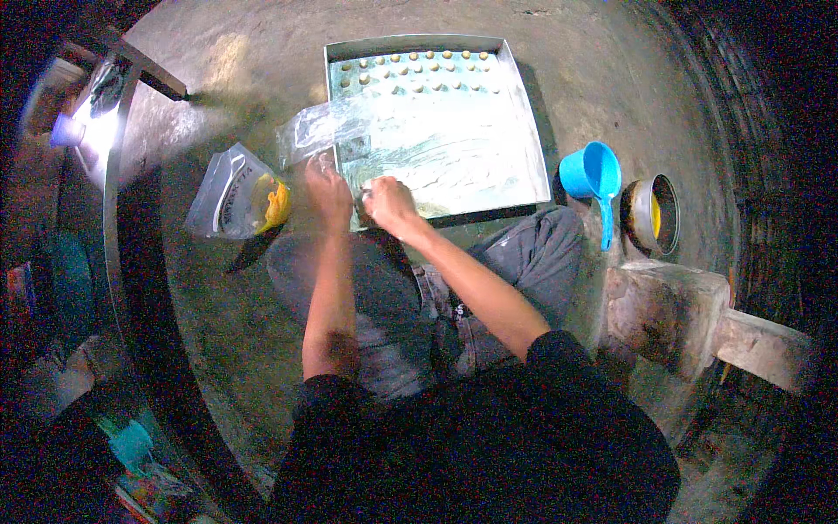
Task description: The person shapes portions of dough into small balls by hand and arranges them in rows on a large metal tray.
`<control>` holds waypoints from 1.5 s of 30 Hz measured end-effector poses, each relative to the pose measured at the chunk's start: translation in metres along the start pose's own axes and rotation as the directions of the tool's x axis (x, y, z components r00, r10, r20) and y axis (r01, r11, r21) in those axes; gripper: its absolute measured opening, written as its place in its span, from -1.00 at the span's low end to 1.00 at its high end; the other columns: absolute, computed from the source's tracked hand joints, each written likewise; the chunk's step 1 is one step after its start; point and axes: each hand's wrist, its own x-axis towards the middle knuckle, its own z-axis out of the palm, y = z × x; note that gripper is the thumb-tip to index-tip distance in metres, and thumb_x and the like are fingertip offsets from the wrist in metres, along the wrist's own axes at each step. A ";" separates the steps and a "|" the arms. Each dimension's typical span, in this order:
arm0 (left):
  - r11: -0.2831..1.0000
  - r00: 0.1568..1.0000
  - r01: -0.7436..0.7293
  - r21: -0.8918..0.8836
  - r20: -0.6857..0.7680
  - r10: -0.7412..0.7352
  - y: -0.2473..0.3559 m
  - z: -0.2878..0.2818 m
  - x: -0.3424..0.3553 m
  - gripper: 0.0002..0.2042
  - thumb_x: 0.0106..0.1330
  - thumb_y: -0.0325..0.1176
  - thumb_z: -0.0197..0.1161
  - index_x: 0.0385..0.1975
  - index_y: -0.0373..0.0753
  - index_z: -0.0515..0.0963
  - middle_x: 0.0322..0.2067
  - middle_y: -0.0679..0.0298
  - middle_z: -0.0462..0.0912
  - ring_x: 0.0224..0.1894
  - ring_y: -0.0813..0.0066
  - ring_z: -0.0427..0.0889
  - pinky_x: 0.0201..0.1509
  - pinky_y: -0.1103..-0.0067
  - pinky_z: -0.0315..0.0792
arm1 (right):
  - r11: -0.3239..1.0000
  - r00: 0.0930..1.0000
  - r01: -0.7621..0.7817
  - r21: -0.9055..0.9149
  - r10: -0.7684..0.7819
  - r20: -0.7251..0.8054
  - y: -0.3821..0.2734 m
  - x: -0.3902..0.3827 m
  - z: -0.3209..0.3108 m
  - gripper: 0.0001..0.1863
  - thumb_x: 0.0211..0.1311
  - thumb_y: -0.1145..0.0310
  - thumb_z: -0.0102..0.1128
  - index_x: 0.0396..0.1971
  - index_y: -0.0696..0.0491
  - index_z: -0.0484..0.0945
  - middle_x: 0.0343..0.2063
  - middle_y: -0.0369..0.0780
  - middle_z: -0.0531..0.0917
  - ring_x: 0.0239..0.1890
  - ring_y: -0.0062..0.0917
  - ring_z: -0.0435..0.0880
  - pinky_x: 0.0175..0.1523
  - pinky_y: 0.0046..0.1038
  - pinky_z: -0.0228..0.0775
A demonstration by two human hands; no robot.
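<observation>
My left hand [329, 190] is raised beside the near left corner of a shallow metal tray [526, 131]. Its fingers are blurred, so whether they hold anything is unclear. Just to the right, my right hand [390, 206] is closed, knuckles up, over the tray's near edge. What its fingers grip is hidden. Rows of small pale dough balls [417, 87] sit along the tray's far side, and the bare surface nearer me looks greasy and shiny. A crumpled clear plastic bag [316, 127] lies across the tray's left wall, just beyond my left hand.
To the left lies a clear printed bag [229, 194] with a soft yellow mass [277, 208] at its side. On the right are a blue dipper [592, 172] and a round metal pan [643, 214] with yellow inside. A wooden block [668, 306] stands near my right knee; a bright lamp [70, 131] shines at left.
</observation>
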 end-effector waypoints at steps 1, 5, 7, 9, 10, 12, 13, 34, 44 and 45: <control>0.999 1.000 -0.002 -0.035 -0.007 0.002 0.008 0.005 -0.003 -0.58 0.42 -0.18 -0.04 0.00 -0.48 0.40 -0.04 -0.15 0.50 0.04 -0.06 0.46 0.13 0.29 0.31 | 0.999 0.995 -0.032 -0.019 0.030 -0.096 0.015 0.001 -0.002 -0.78 -0.09 0.36 0.12 -0.50 0.20 0.60 -0.47 0.07 0.63 -0.35 -0.02 0.65 -0.19 -0.10 0.52; 0.997 1.000 -0.009 -0.076 -0.022 0.007 0.002 0.002 -0.003 -0.56 0.43 -0.16 -0.04 0.00 -0.50 0.38 -0.07 -0.14 0.49 0.02 -0.03 0.46 0.14 0.31 0.29 | 0.992 0.994 -0.083 -0.098 0.075 -0.078 0.062 -0.011 -0.045 -0.69 -0.07 0.37 0.14 -0.26 0.11 0.62 -0.43 0.00 0.65 -0.32 -0.12 0.65 -0.15 -0.20 0.50; 0.996 1.000 -0.026 -0.081 -0.014 0.025 0.006 0.005 -0.002 -0.54 0.43 -0.14 -0.04 0.01 -0.50 0.37 -0.04 -0.16 0.47 0.04 -0.04 0.45 0.15 0.31 0.28 | 0.989 0.997 -0.005 -0.149 -0.007 -0.080 0.090 -0.016 -0.065 -0.69 0.01 0.34 0.12 -0.22 0.11 0.59 -0.25 0.01 0.61 -0.14 -0.09 0.57 0.01 -0.18 0.43; 0.997 0.999 0.035 -0.070 -0.012 -0.036 0.005 0.000 -0.003 -0.53 0.43 -0.12 -0.04 0.01 -0.51 0.37 -0.01 -0.17 0.44 0.07 -0.06 0.42 0.17 0.31 0.27 | 0.978 0.992 0.121 -0.172 -0.126 -0.020 0.082 -0.019 -0.070 -0.63 0.07 0.34 0.08 -0.08 0.09 0.53 -0.13 -0.03 0.56 -0.05 -0.12 0.53 0.08 -0.21 0.39; 0.997 0.999 0.039 -0.062 -0.004 -0.039 0.005 0.002 -0.003 -0.53 0.43 -0.12 -0.04 0.01 -0.51 0.38 -0.01 -0.17 0.44 0.08 -0.06 0.42 0.17 0.31 0.27 | 0.918 0.953 0.300 -0.258 -0.279 0.116 0.087 -0.014 -0.068 -0.62 0.08 0.35 0.06 -0.06 0.08 0.52 -0.11 -0.04 0.56 -0.04 -0.14 0.52 0.09 -0.21 0.39; 0.998 1.000 0.030 -0.046 0.002 -0.030 0.005 0.008 -0.001 -0.53 0.44 -0.12 -0.05 0.02 -0.51 0.37 0.00 -0.17 0.44 0.08 -0.06 0.41 0.18 0.30 0.26 | 0.699 0.768 0.631 -0.336 -0.499 0.402 0.096 0.006 -0.057 -0.62 0.10 0.37 0.03 -0.04 0.07 0.50 -0.09 -0.05 0.55 -0.02 -0.17 0.52 0.11 -0.21 0.38; 0.999 1.000 0.024 -0.035 -0.011 -0.024 0.003 0.007 -0.001 -0.53 0.44 -0.12 -0.05 0.02 -0.51 0.37 0.00 -0.17 0.44 0.09 -0.06 0.41 0.18 0.30 0.26 | 0.536 0.629 0.777 -0.329 -0.676 0.384 0.092 0.014 -0.054 -0.63 0.10 0.38 0.01 -0.05 0.07 0.50 -0.09 -0.06 0.56 -0.01 -0.19 0.52 0.12 -0.20 0.37; 1.000 1.000 0.003 -0.028 -0.005 -0.004 -0.004 0.004 -0.004 -0.57 0.43 -0.18 -0.06 0.04 -0.49 0.36 0.00 -0.17 0.43 0.08 -0.07 0.41 0.17 0.30 0.26 | 0.633 0.602 0.727 -0.264 -0.404 0.688 0.169 -0.001 -0.113 -0.39 0.10 0.50 0.03 0.23 0.02 0.26 -0.23 -0.10 0.60 -0.14 -0.20 0.59 0.01 -0.16 0.43; 0.998 0.999 0.014 0.061 0.050 -0.017 -0.008 -0.001 0.000 -0.51 0.44 -0.08 -0.05 0.05 -0.48 0.36 0.03 -0.11 0.44 0.11 0.01 0.41 0.22 0.34 0.24 | 0.863 0.892 0.433 -0.259 -0.369 0.261 0.153 -0.017 -0.158 -0.45 -0.02 0.45 0.06 0.10 0.10 0.42 -0.17 -0.02 0.53 -0.09 -0.18 0.51 0.05 -0.18 0.36; 0.998 1.000 0.009 0.060 0.016 -0.010 -0.020 -0.001 -0.001 -0.51 0.44 -0.08 -0.05 0.05 -0.48 0.36 0.03 -0.11 0.44 0.11 0.01 0.41 0.22 0.34 0.24 | 0.882 0.912 0.405 -0.242 -0.369 0.181 0.145 -0.016 -0.155 -0.45 -0.01 0.44 0.07 0.10 0.11 0.41 -0.16 0.00 0.53 -0.08 -0.16 0.51 0.05 -0.18 0.36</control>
